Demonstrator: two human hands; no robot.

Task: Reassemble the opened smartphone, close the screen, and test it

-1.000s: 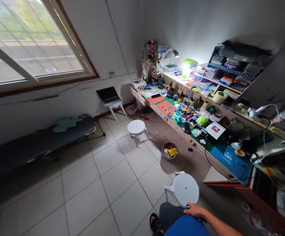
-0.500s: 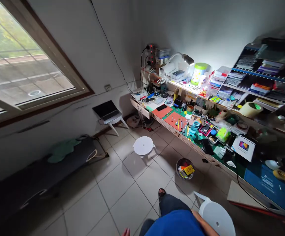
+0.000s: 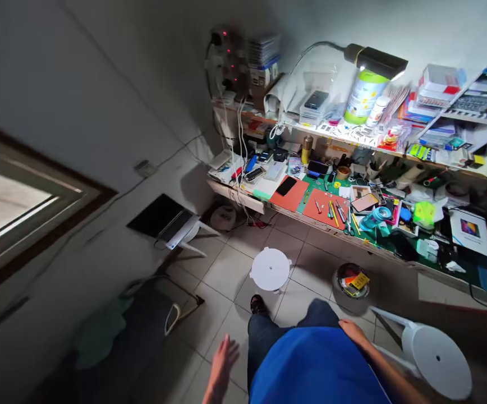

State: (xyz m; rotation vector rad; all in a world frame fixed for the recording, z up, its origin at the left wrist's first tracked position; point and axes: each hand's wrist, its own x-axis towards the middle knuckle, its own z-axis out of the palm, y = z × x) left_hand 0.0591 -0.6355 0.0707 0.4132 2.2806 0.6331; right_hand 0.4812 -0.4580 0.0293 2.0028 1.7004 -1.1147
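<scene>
My left hand (image 3: 225, 358) hangs over the floor tiles at the bottom, fingers stretched out and slightly apart, holding nothing. At the right side of my blue shirt, my right hand (image 3: 353, 330) rests by my thigh; its fingers look extended, partly hidden, with no object visible in it. A white round stool (image 3: 271, 269) stands just in front of my feet. Beyond it, the workbench (image 3: 283, 205) carries a dark phone (image 3: 286, 186) on an orange mat, along with tweezers, scissors (image 3: 348, 225) and several slim hand tools.
A waste basket (image 3: 353, 280) with yellow packaging stands below the bench edge. Another white stool (image 3: 437, 359) is at my right. A laptop (image 3: 163, 220) sits on a stool by the left wall, near a dark folding bed (image 3: 151, 320). A lamp (image 3: 373, 60) lights the shelf.
My view has moved nearer to the bench and the middle stool. My left hand has risen further into view, and my right hand now shows beside my thigh.
</scene>
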